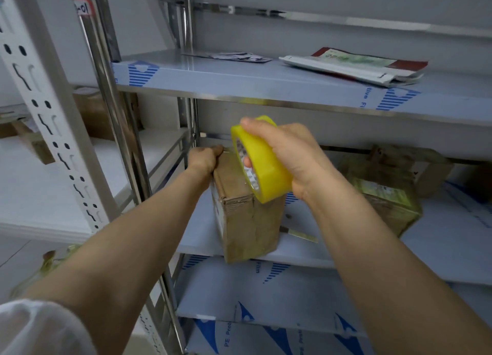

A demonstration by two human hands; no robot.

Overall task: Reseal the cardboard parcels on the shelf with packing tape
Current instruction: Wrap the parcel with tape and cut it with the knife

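On metal shelf [332,237]: brown cardboard parcel [247,216] runs 11-to-5 o'clock; left hand [205,159] grips far end, right hand [290,155] clasps yellow tape roll [266,168] nearer.

middle shelf [346,250]: cardboard parcel [247,221] at front edge, left end, near the rack post [117,131]
left hand [203,159]: on the parcel's far top end, fingers curled over it
right hand [290,155]: above the parcel's near top end, gripping the tape roll [262,168]
tape roll: on edge, just above the parcel's top, between the two hands
second parcel [386,197]: same shelf, right of the first, apart, set further back
third box [399,159]: behind the second parcel, by the back wall
small strip [299,233]: flat on the shelf between the two parcels
upper shelf [239,84]: pouch stack [354,65] right, loose papers [234,57] left-rear
neighbouring rack [40,115]: left of the post, boxes [95,115] on it
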